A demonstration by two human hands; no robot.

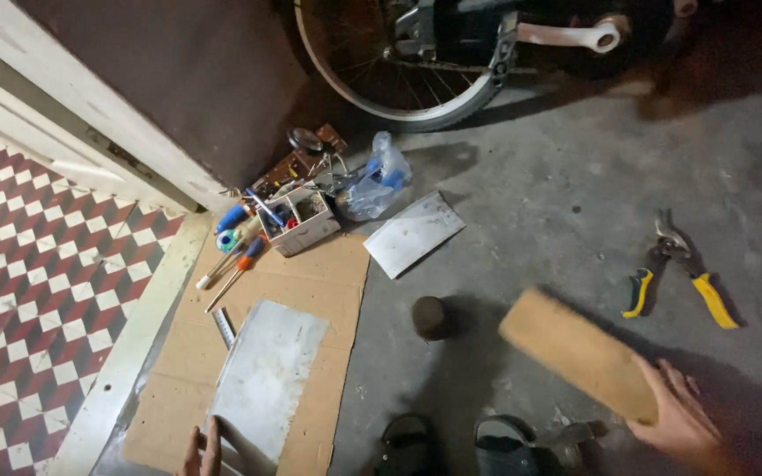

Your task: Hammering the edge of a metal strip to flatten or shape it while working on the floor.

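Note:
My right hand (683, 416) grips one end of a tan wooden block (575, 351), held tilted above the concrete floor at the lower right. Only the fingertips of my left hand (202, 451) show at the bottom edge; they rest on the near end of a grey metal sheet (268, 375). That sheet lies on a piece of brown cardboard (319, 282). A small dark round object (431, 317) stands on the floor between the cardboard and the block.
Yellow-handled tin snips (681, 275) lie at the right. A second metal sheet (414, 233), a box of small parts (302, 220), screwdrivers (238, 262), a plastic bag (379, 181) and a bicycle wheel (399, 62) are farther off. Sandals (456, 445) sit at bottom; tiled floor (28, 291) at left.

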